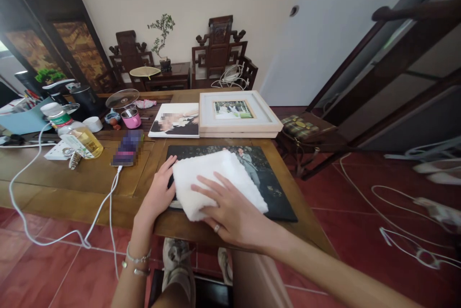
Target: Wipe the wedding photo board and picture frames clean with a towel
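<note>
A folded white towel lies over a dark photo panel near the table's front edge. My right hand presses on the towel from above and grips its near part, a ring on one finger. Part of a person in a grey suit in the printed picture shows beyond the towel. My left hand rests at the panel's left edge, fingers stretched out, touching the panel beside the towel. The towel hides much of the panel's middle.
Behind the panel lie a white-framed picture and a smaller photo panel. To the left are a charging phone, white cable, bottle of yellow liquid and pink cup. A bag sits at right.
</note>
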`<state>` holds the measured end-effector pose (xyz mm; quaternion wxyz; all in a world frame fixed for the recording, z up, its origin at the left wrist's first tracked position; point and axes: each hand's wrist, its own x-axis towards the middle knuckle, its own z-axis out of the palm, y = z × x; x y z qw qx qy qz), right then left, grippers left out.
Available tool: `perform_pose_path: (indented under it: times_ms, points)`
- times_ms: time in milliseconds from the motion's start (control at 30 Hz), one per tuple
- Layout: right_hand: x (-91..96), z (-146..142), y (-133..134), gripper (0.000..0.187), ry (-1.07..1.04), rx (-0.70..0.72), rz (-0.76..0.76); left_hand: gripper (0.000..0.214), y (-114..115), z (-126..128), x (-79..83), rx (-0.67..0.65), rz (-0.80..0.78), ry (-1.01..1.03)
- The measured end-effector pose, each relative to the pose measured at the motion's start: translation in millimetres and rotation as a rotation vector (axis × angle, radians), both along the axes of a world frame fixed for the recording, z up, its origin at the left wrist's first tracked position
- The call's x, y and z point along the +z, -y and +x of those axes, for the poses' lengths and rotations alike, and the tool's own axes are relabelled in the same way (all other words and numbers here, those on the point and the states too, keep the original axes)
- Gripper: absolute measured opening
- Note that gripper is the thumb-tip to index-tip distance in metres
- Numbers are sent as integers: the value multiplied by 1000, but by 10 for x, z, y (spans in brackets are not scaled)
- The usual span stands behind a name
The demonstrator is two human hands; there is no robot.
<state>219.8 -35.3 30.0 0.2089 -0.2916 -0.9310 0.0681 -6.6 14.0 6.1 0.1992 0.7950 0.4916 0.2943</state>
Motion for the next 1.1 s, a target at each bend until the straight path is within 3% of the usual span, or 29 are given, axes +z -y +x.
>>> perform_pose_path:
  times_ms: [167, 433, 533, 867, 1100]
  points:
    - [41, 99, 59, 26, -7, -22, -25, 45, 4, 5, 6, 22, -9, -10]
    - [14, 106, -414, 23, 1, -232, 61, 44, 13, 32, 8, 55, 18, 24]
    - [1, 58, -454, 23, 21, -267, 68, 45, 15, 29, 4, 48, 27, 27]
    - [0, 177, -3, 23, 2, -64, 34, 44, 14, 29, 4, 60, -1, 10]
    - [-12, 462, 28, 23, -8, -10, 33, 43, 28, 30, 5, 64, 8, 25]
